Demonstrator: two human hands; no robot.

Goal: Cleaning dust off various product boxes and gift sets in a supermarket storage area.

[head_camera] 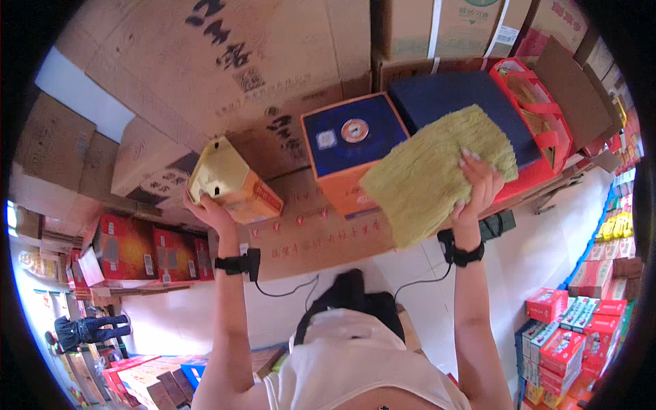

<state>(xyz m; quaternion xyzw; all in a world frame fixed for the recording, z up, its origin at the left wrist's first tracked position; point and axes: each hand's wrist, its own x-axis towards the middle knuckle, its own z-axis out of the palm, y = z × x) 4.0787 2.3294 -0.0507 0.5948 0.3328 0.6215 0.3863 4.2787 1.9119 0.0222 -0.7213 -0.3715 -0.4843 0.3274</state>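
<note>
My left hand (212, 211) grips the lower edge of a gold-topped, orange-sided box (238, 187), tilted above a brown cardboard carton (318, 246). In my right hand (477, 184) is a yellow-green fluffy cloth (435, 171), spread out flat with the fingers pressed on it. The cloth overlaps a dark blue box (451, 97) and is close to an orange box with a blue top (353, 133), which stands between my two hands. Both wrists wear black straps with cables.
Large cardboard cartons (287, 46) rise behind the boxes. A red gift bag (551, 118) stands at the right beside an open carton (574, 92). Red boxes (128, 251) lie at left, and stacked red and green packs (564, 348) at lower right. Another person (84, 330) is far left.
</note>
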